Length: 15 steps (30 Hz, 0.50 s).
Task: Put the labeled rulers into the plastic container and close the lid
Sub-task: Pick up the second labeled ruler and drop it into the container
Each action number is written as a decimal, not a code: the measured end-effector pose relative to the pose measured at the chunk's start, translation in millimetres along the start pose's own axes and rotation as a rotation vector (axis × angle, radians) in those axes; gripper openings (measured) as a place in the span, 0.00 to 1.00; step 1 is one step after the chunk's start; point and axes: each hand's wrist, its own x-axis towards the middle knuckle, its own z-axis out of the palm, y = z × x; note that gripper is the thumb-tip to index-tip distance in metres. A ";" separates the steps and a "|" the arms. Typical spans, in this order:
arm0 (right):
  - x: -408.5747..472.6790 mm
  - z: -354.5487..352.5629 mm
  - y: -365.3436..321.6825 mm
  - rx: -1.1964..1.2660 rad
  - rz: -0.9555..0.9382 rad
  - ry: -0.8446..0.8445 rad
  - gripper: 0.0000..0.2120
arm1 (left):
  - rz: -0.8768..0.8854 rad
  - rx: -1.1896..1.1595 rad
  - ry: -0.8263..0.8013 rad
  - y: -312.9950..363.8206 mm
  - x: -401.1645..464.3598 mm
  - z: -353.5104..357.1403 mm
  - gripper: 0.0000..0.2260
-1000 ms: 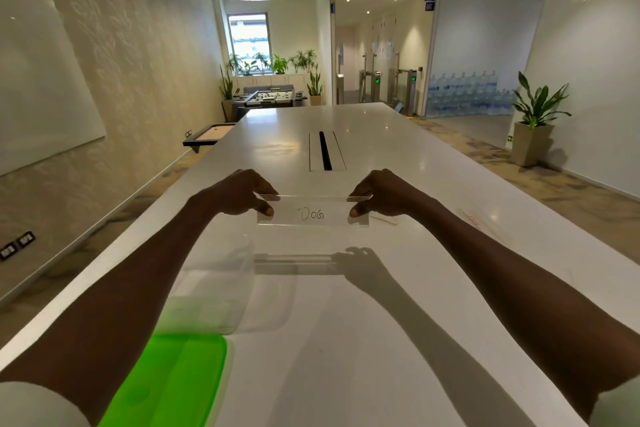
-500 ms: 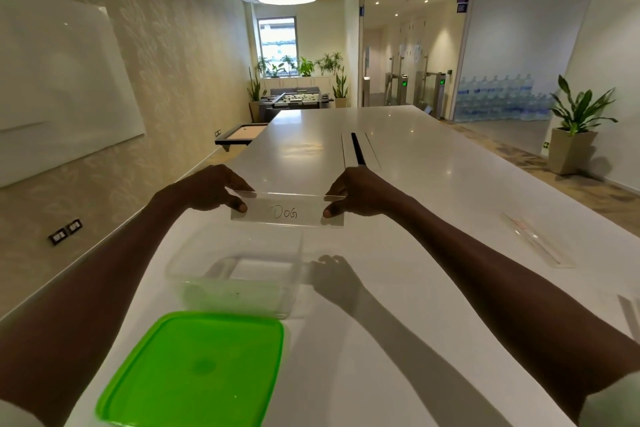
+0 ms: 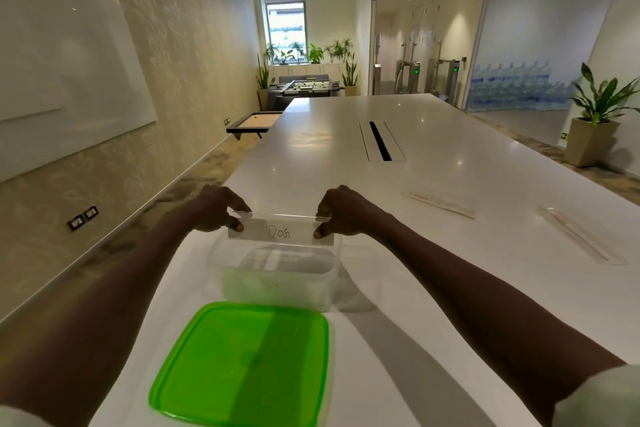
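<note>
The step in hand looks like the loading of the first labeled ruler: a clear ruler with a paper label reading "DOG" [image 3: 281, 231] is held level in the air just above the far rim of the clear plastic container [image 3: 277, 279], which stands open on the white table [image 3: 433, 177] near the person. Whether anything already lies inside the container cannot be told through its cloudy walls. The left hand [image 3: 216, 210] pinches the ruler's left end, thumb on the near face and fingers curled behind the top edge; the right hand [image 3: 341, 210] does the same at the right end, so both are closed on the ruler rather than spread. The ruler looks about as long as the container is wide, so the next move probably calls for tilting or angling it so that it clears the rim and settles inside, then letting go. The green lid [image 3: 242, 362] lies flat on the table just on the near side of the container, touching or nearly touching its near wall, not yet fitted. Two more clear rulers wait on the table well to the right, one [image 3: 439, 204] nearer the middle and another [image 3: 580, 236] further right, so most of the task seems left to do.
</note>
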 end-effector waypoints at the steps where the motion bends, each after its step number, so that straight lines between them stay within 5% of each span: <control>1: 1.9 4.5 -0.4 -0.013 0.010 -0.014 0.20 | -0.002 0.046 0.013 0.5 1.2 4.5 0.20; 15: 19.7 38.6 -15.8 -0.329 -0.008 -0.173 0.22 | 0.044 0.368 -0.086 -1.3 20.3 52.0 0.19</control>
